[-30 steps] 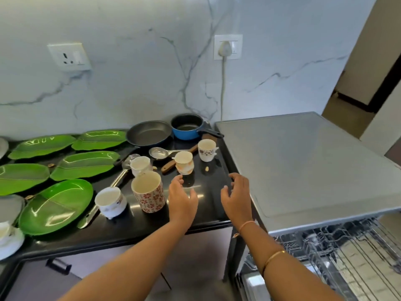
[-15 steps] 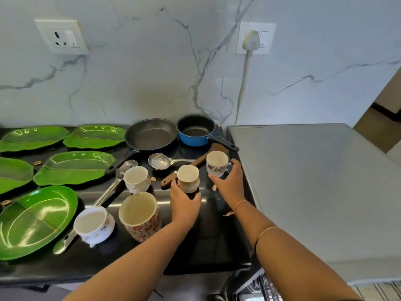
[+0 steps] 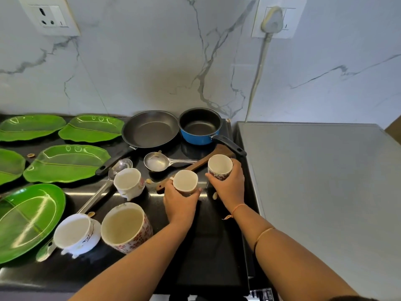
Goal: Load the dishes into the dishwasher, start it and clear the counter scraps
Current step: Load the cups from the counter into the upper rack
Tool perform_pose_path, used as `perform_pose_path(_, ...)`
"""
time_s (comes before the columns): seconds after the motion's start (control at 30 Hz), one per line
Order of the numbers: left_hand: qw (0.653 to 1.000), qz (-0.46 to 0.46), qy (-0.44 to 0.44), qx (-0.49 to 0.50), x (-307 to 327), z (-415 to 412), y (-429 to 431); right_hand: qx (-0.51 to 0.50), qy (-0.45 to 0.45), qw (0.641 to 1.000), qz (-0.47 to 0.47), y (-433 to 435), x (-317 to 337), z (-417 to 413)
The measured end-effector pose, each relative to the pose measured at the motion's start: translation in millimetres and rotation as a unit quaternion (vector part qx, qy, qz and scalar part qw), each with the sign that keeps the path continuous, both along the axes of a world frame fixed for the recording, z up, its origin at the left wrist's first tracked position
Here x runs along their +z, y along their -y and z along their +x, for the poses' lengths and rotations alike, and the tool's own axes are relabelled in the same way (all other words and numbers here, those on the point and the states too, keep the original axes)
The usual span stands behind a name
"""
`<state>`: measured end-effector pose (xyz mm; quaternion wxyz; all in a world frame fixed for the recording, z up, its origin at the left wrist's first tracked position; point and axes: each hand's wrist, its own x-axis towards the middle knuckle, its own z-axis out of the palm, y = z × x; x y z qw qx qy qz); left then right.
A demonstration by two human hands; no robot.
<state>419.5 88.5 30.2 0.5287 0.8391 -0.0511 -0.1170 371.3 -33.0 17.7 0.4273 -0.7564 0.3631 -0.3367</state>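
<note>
My left hand (image 3: 181,203) grips a small cream cup (image 3: 185,180) on the black counter (image 3: 208,253). My right hand (image 3: 230,187) grips a floral cup (image 3: 219,166) just right of it. Three more cups stand to the left: a white one (image 3: 128,181), a tall floral mug (image 3: 124,225) and a white footed cup (image 3: 74,233). Behind are a black frying pan (image 3: 149,129), a blue saucepan (image 3: 199,126), a steel ladle (image 3: 158,162) and a wooden spatula (image 3: 195,166). Small nut scraps (image 3: 214,195) lie by my right hand.
Several green leaf-shaped plates (image 3: 65,164) and a round green plate (image 3: 28,220) fill the counter's left side. The grey dishwasher top (image 3: 321,181) adjoins the counter on the right. A long steel spoon (image 3: 95,196) lies between the cups. A plugged-in cord (image 3: 260,68) runs down the marble wall.
Both hands reached forward from the counter's front edge and closed around the two small cups. The view moved closer, and the open dishwasher rack dropped out of sight.
</note>
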Motion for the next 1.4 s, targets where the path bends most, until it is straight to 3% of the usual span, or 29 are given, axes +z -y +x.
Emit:
perform_pose_path(0.2,0.995,-0.046,0.063,-0.062,14.3,-19.4,-11.9,-0.017,0.046,0.999,-0.007,-11.0,7.8,-17.7)
perform_pose_path(0.37,0.990,-0.058,0.064,-0.114,22.6,-46.3,-33.1,-0.047,0.064,0.997,-0.016,-38.3,15.8,-56.7)
perform_pose_path(0.57,0.981,-0.096,0.051,-0.161,23.3,-103.3,-64.6,-0.108,0.108,0.987,0.049,-89.7,21.9,-136.8)
perform_pose_path(0.73,0.962,-0.119,0.049,-0.240,5.5,-169.4,-81.4,-0.187,0.119,0.974,0.049,-132.2,18.9,-221.4)
perform_pose_path(0.9,0.920,-0.092,0.069,-0.374,-5.8,-224.5,-92.8,-0.266,0.107,0.957,0.048,-157.2,9.3,-304.1)
perform_pose_path(1.1,0.871,0.001,0.068,-0.487,-22.3,-269.0,-79.9,-0.325,0.075,0.940,0.074,-165.6,-8.9,-386.3)
perform_pose_path(1.3,0.845,0.087,0.046,-0.526,-43.8,-312.2,-53.1,-0.349,0.030,0.924,0.151,-161.9,-34.4,-457.2)
perform_pose_path(1.4,0.825,0.135,0.084,-0.543,-56.0,-331.7,-41.7,-0.342,-0.053,0.916,0.201,-155.3,-60.8,-485.4)
